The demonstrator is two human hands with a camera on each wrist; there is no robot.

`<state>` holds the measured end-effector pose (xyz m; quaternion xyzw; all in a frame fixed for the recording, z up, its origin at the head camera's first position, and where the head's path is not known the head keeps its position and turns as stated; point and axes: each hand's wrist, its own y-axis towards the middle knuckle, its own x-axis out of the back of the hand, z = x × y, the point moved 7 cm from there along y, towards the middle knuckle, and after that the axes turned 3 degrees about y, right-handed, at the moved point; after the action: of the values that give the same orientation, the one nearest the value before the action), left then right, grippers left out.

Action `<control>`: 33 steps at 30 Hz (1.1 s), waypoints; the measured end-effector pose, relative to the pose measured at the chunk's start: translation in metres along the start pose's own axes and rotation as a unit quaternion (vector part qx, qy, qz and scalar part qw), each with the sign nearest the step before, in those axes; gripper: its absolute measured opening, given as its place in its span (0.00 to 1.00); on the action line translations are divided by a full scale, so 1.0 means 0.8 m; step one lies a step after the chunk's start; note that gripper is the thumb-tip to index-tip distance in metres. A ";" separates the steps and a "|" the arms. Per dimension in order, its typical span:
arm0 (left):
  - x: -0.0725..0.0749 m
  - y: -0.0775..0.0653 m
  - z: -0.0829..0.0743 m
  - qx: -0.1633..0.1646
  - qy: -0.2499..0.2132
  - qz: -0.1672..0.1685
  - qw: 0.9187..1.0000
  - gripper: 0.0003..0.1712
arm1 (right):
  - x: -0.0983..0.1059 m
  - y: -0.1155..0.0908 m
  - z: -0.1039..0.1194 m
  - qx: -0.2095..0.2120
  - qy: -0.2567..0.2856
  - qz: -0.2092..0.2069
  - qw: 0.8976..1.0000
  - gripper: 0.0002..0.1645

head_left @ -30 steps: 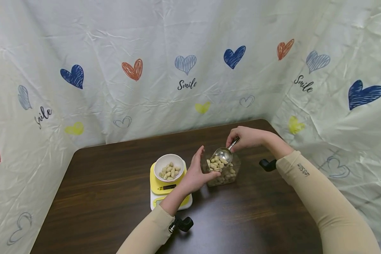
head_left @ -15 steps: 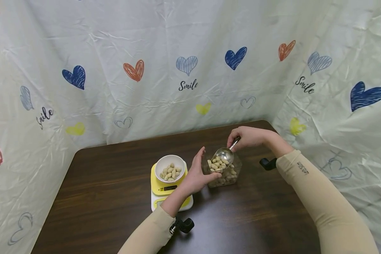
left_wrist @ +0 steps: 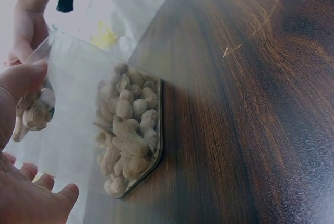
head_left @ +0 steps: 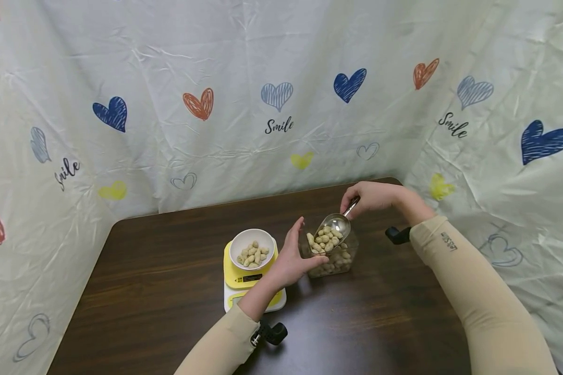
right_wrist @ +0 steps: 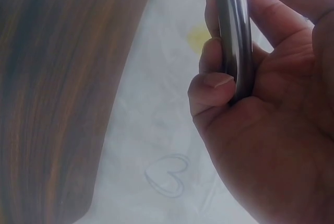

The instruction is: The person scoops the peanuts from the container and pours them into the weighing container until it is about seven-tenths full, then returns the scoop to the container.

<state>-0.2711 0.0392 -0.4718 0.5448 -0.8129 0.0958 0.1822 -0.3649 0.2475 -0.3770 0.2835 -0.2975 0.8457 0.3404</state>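
Note:
My left hand [head_left: 288, 260] steadies a clear plastic container [head_left: 354, 249], with thumb and fingers spread across its near left corner. Unshelled peanuts [left_wrist: 128, 125] lie in the container's bottom in the left wrist view. My right hand [head_left: 372, 197] grips a metal scoop by its handle [right_wrist: 236, 41], fingers curled round it. The scoop [head_left: 341, 224] tilts down to the left at the container's mouth, its bowl heaped with peanuts [head_left: 326, 238]. Left of the container, a white bowl [head_left: 236, 242] with several peanuts sits on a yellow and white kitchen scale [head_left: 233, 282].
Everything stands on a dark wooden table [head_left: 169, 271]. A white curtain [head_left: 234, 172] printed with hearts hangs behind the table's back edge and along its sides. My left forearm reaches across the scale's right front corner.
The scoop has risen slightly and moved a little right with my right hand, and more peanuts show in it. My left hand stays at the container; the bowl and scale stay put.

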 end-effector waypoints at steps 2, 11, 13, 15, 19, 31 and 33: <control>0.000 0.000 0.000 0.002 -0.001 0.001 1.000 0.64 | 0.000 0.000 -0.001 -0.004 0.004 0.003 1.000 0.10; -0.002 -0.001 -0.001 0.002 -0.002 0.007 1.000 0.64 | 0.006 -0.003 -0.001 -0.014 -0.006 0.003 1.000 0.11; -0.002 -0.001 -0.001 0.003 -0.002 0.007 1.000 0.63 | 0.008 -0.004 0.001 -0.014 -0.004 0.001 1.000 0.12; -0.002 -0.001 0.000 0.004 -0.001 0.007 1.000 0.63 | 0.010 -0.005 0.002 -0.012 0.002 0.000 1.000 0.12; -0.002 -0.001 0.000 0.007 -0.001 0.008 1.000 0.63 | 0.013 -0.007 0.004 -0.011 0.008 -0.002 1.000 0.12; 0.002 -0.003 -0.003 0.003 0.002 0.006 1.000 0.64 | 0.020 -0.014 0.003 -0.009 0.029 0.000 1.000 0.13; 0.002 -0.003 -0.003 0.003 0.002 0.005 1.000 0.64 | 0.020 -0.015 0.001 -0.008 0.027 -0.002 1.000 0.14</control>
<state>-0.2693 0.0375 -0.4690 0.5413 -0.8148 0.1002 0.1816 -0.3658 0.2605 -0.3622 0.2586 -0.2943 0.8502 0.3518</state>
